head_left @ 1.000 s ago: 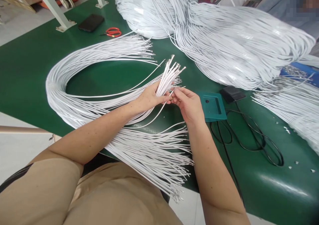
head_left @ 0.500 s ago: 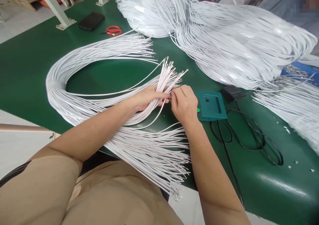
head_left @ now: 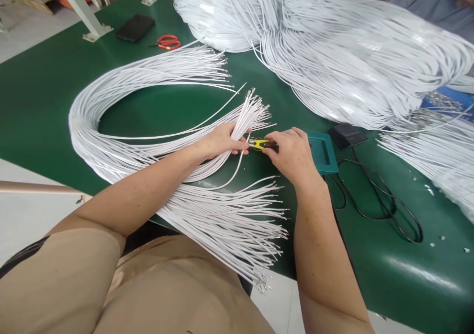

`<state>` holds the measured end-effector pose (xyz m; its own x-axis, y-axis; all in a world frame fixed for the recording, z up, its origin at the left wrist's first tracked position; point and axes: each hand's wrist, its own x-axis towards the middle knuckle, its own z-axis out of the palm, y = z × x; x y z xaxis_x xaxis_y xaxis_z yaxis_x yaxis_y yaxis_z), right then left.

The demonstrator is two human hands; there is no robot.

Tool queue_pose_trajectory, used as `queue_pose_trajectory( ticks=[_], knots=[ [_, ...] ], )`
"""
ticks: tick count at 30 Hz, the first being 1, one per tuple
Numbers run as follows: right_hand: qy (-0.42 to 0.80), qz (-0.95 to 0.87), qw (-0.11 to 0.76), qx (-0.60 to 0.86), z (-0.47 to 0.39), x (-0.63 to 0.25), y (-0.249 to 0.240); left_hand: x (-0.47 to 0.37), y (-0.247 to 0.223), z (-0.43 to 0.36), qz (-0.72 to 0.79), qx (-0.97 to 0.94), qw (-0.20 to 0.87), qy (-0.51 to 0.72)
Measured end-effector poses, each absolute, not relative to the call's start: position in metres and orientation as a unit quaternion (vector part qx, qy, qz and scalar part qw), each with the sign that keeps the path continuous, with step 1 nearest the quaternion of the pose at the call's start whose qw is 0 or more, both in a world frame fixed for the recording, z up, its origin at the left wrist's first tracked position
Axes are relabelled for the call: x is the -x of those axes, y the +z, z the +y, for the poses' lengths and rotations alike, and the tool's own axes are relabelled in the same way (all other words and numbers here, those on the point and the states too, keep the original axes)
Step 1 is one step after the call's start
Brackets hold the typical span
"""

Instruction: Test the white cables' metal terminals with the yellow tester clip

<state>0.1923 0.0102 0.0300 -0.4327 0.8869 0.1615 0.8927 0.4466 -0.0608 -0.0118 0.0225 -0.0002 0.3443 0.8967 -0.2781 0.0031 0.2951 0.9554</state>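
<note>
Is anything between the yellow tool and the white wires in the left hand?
Only the fingers of the left hand, gripping the white wires, sit by the tip of the yellow tool; nothing else visible stands between. Whether the tip touches a wire is too small to tell.

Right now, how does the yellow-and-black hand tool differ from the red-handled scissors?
The yellow-and-black hand tool is held in the right hand; the red-handled scissors lie on the green table. The hand partly covers the tool, while nothing covers the scissors. Both point toward the picture's left.
</note>
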Motion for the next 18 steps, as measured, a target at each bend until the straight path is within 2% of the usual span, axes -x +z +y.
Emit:
queue_pose_trajectory(
  ticks=[18],
  knots=[
    [-0.016, -0.849, 0.060, 0.525, 0.0116, -0.1919, 0.0321, 0.0073, -0.0009, 0.0188, 0.526, -0.554, 0.578, 0.285]
  ],
)
